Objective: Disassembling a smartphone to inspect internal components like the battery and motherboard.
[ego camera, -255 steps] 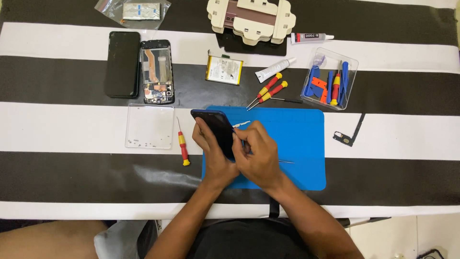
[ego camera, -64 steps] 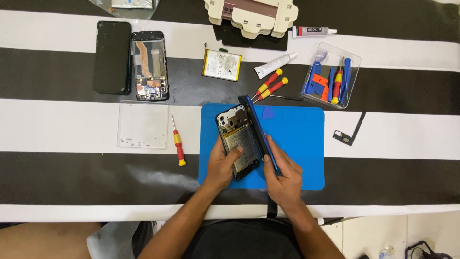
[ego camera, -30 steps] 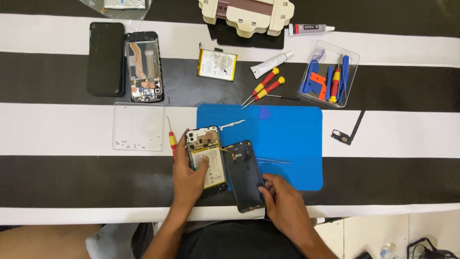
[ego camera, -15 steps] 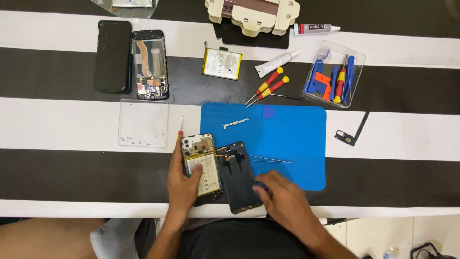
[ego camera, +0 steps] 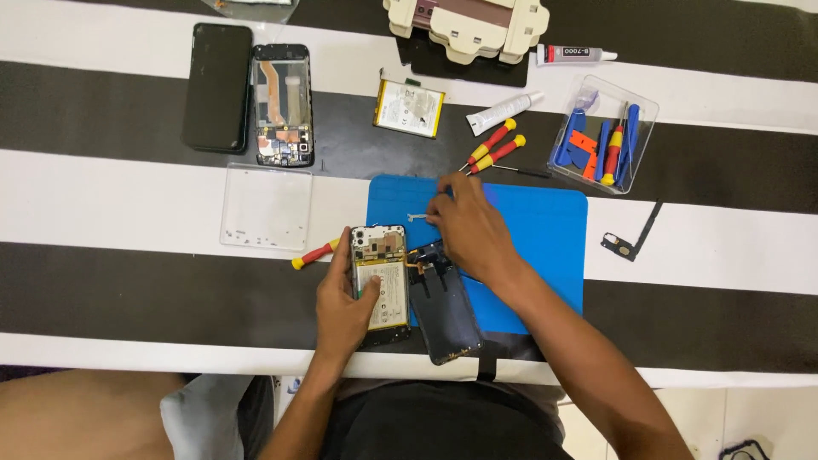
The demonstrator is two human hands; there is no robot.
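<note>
My left hand [ego camera: 341, 311] grips the lower part of an opened phone [ego camera: 381, 277], its battery and circuit board showing, at the left edge of the blue mat [ego camera: 545, 230]. Beside it on the right, the dark back cover [ego camera: 445, 311] lies tilted and still joined to the phone by a thin orange flex. My right hand [ego camera: 464, 226] reaches over the cover to the mat's upper left. Its fingertips pinch the end of small metal tweezers [ego camera: 417, 217] lying on the mat.
A red-yellow screwdriver [ego camera: 313, 254] and clear case [ego camera: 266, 207] lie left. Farther back are a black phone [ego camera: 220, 87], a stripped phone frame [ego camera: 284, 102], a loose battery [ego camera: 410, 108], two screwdrivers [ego camera: 494, 146], a glue tube [ego camera: 504, 111], a tool box [ego camera: 603, 135] and a small black part [ego camera: 629, 243].
The phone was opened and its back cover laid down to the right. My right hand left the cover and moved up to the tweezers. My left hand stays on the phone.
</note>
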